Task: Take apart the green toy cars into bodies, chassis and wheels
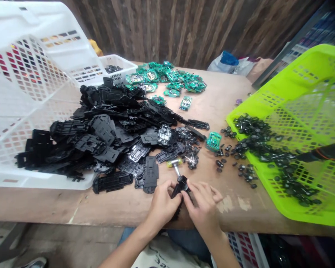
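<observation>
Both hands meet near the front edge of the table. My left hand (163, 203) has its thumb and fingers pinched on a black plastic toy car chassis (176, 189). From the other side, my right hand (202, 201) grips the same chassis, with fingertips at its upper end. The fingers hide much of it, and whether a small wheel is between them I cannot tell. Just beyond lies a small hammer (178, 171) with a yellow head and metal shaft; its lower end is hidden. Beside it are loose wheel axles (192, 160) and a green toy car (213, 141).
A large heap of black chassis (103, 130) spills from a tipped white basket (80, 183) at left. Green toy cars (171, 76) lie at the back near a small white basket (125, 64). At right, a tilted lime-green basket (286, 208) holds black wheels (279, 156).
</observation>
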Demonstrator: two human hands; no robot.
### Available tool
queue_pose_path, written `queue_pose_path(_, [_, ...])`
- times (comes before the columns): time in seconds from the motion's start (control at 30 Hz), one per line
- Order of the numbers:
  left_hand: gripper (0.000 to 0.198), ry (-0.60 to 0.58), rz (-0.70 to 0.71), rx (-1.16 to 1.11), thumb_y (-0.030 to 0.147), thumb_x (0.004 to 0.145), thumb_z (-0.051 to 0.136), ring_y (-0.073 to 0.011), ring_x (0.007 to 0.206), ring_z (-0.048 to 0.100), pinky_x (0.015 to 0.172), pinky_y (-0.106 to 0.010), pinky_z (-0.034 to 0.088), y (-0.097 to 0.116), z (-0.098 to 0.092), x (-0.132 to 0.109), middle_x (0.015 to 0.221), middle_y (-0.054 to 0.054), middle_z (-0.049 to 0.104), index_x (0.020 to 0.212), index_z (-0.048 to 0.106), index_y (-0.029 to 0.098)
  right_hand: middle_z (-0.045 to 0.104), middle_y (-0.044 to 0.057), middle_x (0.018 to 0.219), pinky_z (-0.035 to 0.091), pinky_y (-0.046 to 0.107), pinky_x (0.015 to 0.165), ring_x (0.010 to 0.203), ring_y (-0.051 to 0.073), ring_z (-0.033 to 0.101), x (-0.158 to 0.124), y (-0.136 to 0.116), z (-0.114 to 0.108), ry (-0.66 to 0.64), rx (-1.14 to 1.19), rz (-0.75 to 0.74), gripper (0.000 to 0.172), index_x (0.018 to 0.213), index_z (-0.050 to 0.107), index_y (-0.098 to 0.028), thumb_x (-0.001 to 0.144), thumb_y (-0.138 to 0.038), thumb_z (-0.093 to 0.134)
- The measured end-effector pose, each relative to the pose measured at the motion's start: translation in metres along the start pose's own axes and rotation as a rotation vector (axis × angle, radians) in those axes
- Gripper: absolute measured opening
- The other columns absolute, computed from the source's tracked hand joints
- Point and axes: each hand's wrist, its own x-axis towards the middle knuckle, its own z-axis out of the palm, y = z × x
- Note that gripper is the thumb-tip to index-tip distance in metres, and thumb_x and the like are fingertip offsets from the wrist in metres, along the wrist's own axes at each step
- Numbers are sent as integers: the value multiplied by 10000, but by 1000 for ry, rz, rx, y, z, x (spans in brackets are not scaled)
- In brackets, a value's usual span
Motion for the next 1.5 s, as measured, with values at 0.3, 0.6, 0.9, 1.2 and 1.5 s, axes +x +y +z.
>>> queue_pose_path(0.3, [131, -19, 34, -63, 247, 680, 682, -117, 526, 518, 510, -209, 348, 5, -14, 0, 622, 15, 592, 722, 582, 175, 638, 68, 1062, 447, 383, 858, 976, 222, 592, 4, 16, 22, -171, 540, 494, 392, 1117, 553, -221, 731, -161, 584])
queue_pose_path(0.6, [211, -54, -50, -263, 236, 637, 730, -126, 571, 551, 526, -201, 385, 24, -27, 1, 635, 33, 597, 735, 551, 181, 627, 92, 1131, 410, 418, 917, 1059, 256, 564, 29, 38, 11, -216, 580, 407, 449, 1173, 523, -207, 749, -333, 601])
queue_pose_path(0.9, [326, 126, -121, -636, 260, 635, 756, -135, 723, 605, 697, -239, 475, 24, -29, 14, 780, 8, 654, 860, 542, 160, 547, 141, 1226, 345, 477, 942, 1120, 286, 508, 66, 70, 24, -21, 65, 271, 582, 1275, 413, -189, 734, -308, 593])
queue_pose_path(1.2, [399, 251, -81, -802, 206, 594, 795, -156, 840, 640, 817, -279, 484, 15, -4, 23, 905, -22, 695, 926, 579, 155, 516, 129, 1224, 415, 477, 923, 1034, 264, 568, 46, 44, -4, -84, 226, 389, 522, 1225, 444, -198, 728, -276, 581])
queue_pose_path(1.5, [405, 287, -6, -775, 224, 613, 792, -187, 943, 629, 903, -318, 458, 16, 6, 21, 963, -36, 680, 953, 579, 161, 554, 104, 1224, 444, 459, 924, 1109, 281, 543, 3, -10, -3, -151, 405, 500, 550, 1242, 411, -240, 740, -286, 630])
